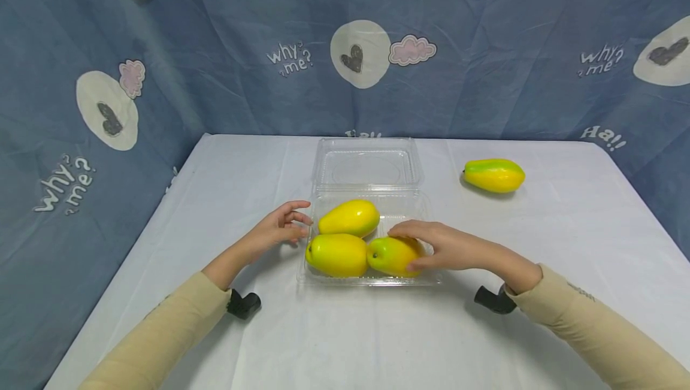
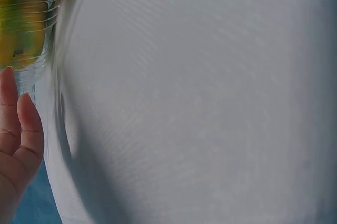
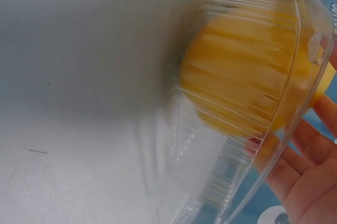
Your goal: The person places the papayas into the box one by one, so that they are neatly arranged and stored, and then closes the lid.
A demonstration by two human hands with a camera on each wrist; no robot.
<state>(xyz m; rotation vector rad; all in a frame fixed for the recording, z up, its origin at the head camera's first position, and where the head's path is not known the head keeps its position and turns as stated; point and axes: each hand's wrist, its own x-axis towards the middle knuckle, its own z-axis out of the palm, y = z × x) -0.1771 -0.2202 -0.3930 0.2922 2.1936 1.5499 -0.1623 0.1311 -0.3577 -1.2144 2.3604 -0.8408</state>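
Clear plastic formed the clamshell box (image 1: 369,279), its lid (image 1: 368,162) folded open on the far side. Three yellow mangoes lay in its tray: one far (image 1: 349,217), one near left (image 1: 336,254), one near right (image 1: 393,256). My right hand (image 1: 442,247) curled over the near-right mango, gripping it. My left hand (image 1: 279,230) hovered loosely open just left of the box, holding nothing. A fourth mango (image 1: 494,175) lay far right on the white tablecloth (image 1: 539,258).
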